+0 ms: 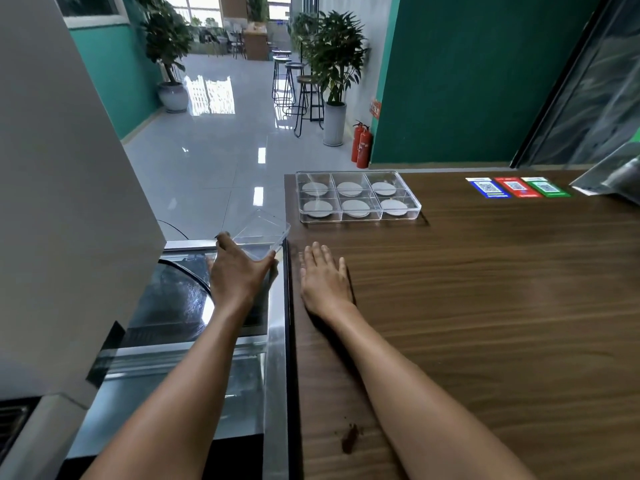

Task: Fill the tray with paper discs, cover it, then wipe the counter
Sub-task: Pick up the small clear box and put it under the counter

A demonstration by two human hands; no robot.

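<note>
Clear six-compartment tray (358,197) at far left corner of wooden counter (485,306), uncovered, one paper disc (354,188) in each compartment. Clear lid (260,233) off counter's left edge, tilted, gripped by left hand (239,268). Right hand (323,275) flat on counter, fingers straight. Brown stain (350,438) near front edge.
</note>
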